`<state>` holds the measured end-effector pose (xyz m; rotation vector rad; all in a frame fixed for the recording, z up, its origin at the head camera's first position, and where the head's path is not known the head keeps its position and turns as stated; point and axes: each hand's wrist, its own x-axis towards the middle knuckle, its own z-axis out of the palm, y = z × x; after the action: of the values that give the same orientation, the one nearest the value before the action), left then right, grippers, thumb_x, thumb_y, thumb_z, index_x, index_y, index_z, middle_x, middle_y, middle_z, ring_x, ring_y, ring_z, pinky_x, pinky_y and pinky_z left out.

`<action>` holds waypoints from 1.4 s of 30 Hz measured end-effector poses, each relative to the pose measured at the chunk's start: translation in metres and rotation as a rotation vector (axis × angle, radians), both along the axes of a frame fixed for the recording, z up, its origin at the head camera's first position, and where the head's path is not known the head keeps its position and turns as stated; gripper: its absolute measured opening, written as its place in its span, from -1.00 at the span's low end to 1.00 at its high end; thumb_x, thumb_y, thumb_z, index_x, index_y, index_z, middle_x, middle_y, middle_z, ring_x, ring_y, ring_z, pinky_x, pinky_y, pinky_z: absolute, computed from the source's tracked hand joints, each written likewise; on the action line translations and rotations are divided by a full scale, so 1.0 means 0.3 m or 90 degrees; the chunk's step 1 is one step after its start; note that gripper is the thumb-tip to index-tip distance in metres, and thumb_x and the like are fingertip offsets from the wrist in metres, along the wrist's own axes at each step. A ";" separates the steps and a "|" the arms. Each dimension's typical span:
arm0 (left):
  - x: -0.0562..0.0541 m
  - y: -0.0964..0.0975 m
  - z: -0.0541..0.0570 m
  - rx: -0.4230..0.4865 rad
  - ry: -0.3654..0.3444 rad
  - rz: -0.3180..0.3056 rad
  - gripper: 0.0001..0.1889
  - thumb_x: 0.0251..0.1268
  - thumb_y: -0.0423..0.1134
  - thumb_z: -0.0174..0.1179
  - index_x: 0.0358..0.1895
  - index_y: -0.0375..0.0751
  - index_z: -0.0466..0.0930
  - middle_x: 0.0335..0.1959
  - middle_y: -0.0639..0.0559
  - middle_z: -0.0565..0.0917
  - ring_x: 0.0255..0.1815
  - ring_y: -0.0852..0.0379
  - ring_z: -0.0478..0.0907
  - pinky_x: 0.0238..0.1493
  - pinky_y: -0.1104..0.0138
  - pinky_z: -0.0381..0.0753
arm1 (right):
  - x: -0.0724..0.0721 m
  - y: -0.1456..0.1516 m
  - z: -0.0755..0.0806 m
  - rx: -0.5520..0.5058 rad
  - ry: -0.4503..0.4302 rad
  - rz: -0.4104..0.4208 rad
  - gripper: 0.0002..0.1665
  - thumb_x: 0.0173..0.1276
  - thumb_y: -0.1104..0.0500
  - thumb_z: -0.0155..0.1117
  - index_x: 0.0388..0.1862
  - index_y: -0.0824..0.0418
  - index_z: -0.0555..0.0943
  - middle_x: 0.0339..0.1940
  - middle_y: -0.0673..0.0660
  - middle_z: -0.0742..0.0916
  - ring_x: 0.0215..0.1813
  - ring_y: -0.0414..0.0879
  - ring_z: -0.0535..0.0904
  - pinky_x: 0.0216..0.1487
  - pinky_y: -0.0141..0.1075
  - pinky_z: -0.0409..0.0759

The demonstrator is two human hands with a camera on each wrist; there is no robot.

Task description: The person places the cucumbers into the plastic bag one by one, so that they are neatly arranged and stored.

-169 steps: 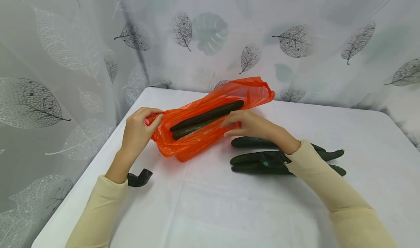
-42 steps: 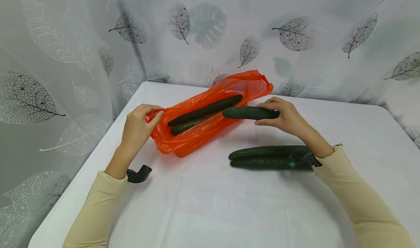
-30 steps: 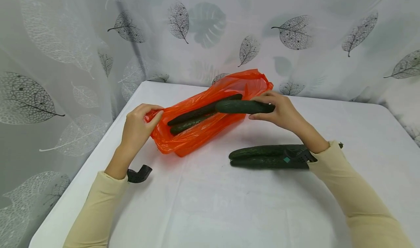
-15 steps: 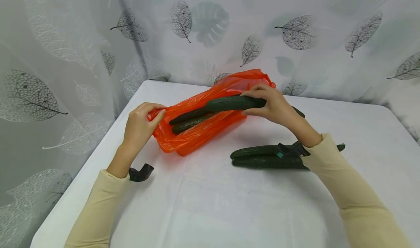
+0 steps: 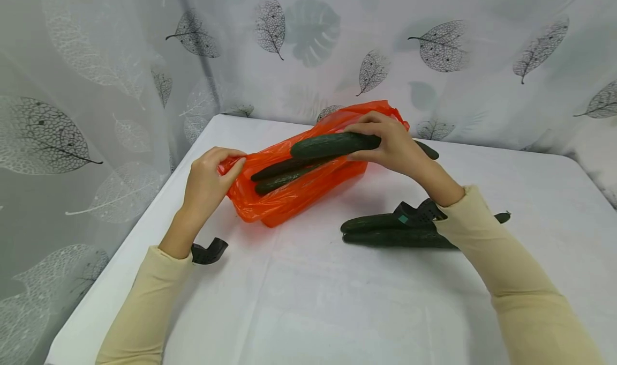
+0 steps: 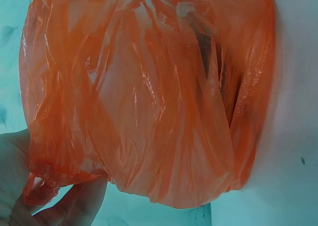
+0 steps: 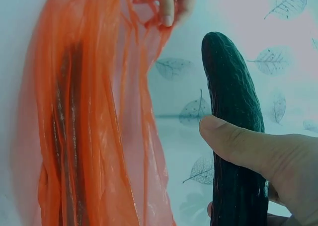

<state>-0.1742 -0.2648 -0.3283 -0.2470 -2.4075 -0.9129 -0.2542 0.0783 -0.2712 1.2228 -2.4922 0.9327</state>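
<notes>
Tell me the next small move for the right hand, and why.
Probably lower the held cucumber into the orange bag: in the head view, the right hand holds it over the bag's opening, two cucumbers lie inside, and the left hand pinches the bag's edge.

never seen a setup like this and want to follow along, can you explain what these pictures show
There is no robot here, just a person's two bare hands. The wide picture comes from a camera worn on the head, looking forward and down. The other two come from wrist cameras, each watching its own hand's work. The left hand pinches the edge of an orange-red plastic bag, in which two cucumbers show. The right hand holds another cucumber, which overlaps the bag in the head view. Two more cucumbers lie on the white tabletop.
</notes>
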 end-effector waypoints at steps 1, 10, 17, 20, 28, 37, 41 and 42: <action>-0.001 0.000 -0.001 0.000 0.000 0.000 -0.84 0.30 -0.33 0.27 -0.13 -0.30 0.71 -0.16 -0.20 0.69 -0.12 -0.12 0.61 -0.14 -0.02 0.67 | -0.002 -0.005 0.000 -0.001 0.001 0.004 -0.47 0.07 0.27 0.55 0.07 0.27 0.67 -0.05 0.22 0.64 0.03 0.05 0.49 -0.14 -0.15 0.50; 0.002 0.000 0.003 -0.002 0.007 0.000 -0.84 0.31 -0.32 0.26 -0.13 -0.31 0.70 -0.17 -0.21 0.69 -0.12 -0.13 0.61 -0.13 -0.02 0.67 | -0.001 -0.045 0.014 0.005 0.009 0.002 -0.46 0.07 0.24 0.56 0.08 0.23 0.67 -0.05 0.21 0.62 0.01 0.06 0.50 -0.11 -0.11 0.55; 0.002 -0.006 0.007 0.002 0.015 -0.001 -0.83 0.28 -0.32 0.29 -0.13 -0.31 0.70 -0.17 -0.20 0.69 -0.11 -0.11 0.61 -0.10 0.02 0.66 | -0.009 -0.096 0.024 0.018 -0.012 0.016 -0.46 0.09 0.23 0.55 0.10 0.21 0.66 -0.02 0.19 0.60 0.05 0.06 0.49 -0.04 -0.09 0.60; 0.003 -0.004 0.008 0.007 0.016 -0.007 -0.83 0.28 -0.31 0.29 -0.12 -0.30 0.70 -0.17 -0.19 0.69 -0.11 -0.10 0.60 -0.09 0.04 0.65 | -0.019 -0.117 0.017 0.021 -0.024 0.034 -0.45 0.09 0.24 0.54 0.11 0.23 0.65 0.01 0.20 0.59 0.07 0.07 0.49 -0.01 -0.09 0.61; 0.009 -0.002 0.019 0.007 0.026 -0.012 -0.84 0.28 -0.32 0.30 -0.13 -0.30 0.71 -0.17 -0.19 0.70 -0.10 -0.10 0.61 -0.07 0.04 0.65 | -0.043 -0.165 0.003 0.040 -0.015 0.067 -0.45 0.08 0.22 0.55 0.11 0.22 0.66 0.05 0.21 0.60 0.14 0.09 0.48 0.09 -0.08 0.58; 0.011 -0.003 0.023 0.008 0.024 -0.009 -0.83 0.28 -0.30 0.29 -0.12 -0.30 0.71 -0.16 -0.18 0.70 -0.08 -0.09 0.61 -0.05 0.05 0.65 | -0.062 -0.207 -0.015 0.074 -0.012 0.071 -0.41 0.08 0.19 0.56 0.13 0.22 0.65 0.02 0.22 0.60 0.07 0.08 0.49 0.08 -0.08 0.60; 0.009 -0.003 0.021 0.010 0.027 -0.012 -0.83 0.28 -0.31 0.29 -0.13 -0.30 0.71 -0.16 -0.18 0.70 -0.09 -0.09 0.61 -0.05 0.06 0.65 | -0.071 -0.222 -0.028 0.090 -0.014 0.076 -0.41 0.09 0.19 0.55 0.15 0.23 0.64 0.01 0.21 0.60 0.05 0.07 0.51 0.07 -0.09 0.60; 0.009 -0.003 0.021 0.009 0.028 -0.013 -0.83 0.29 -0.31 0.29 -0.13 -0.30 0.71 -0.16 -0.17 0.70 -0.09 -0.09 0.61 -0.05 0.06 0.65 | -0.073 -0.226 -0.030 0.094 -0.012 0.079 -0.42 0.09 0.20 0.55 0.14 0.23 0.64 0.01 0.21 0.60 0.04 0.07 0.51 0.07 -0.10 0.59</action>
<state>-0.1716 -0.2656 -0.3220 -0.2830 -2.3615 -0.9245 -0.2760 0.0105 -0.2803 1.4358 -2.5636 0.8039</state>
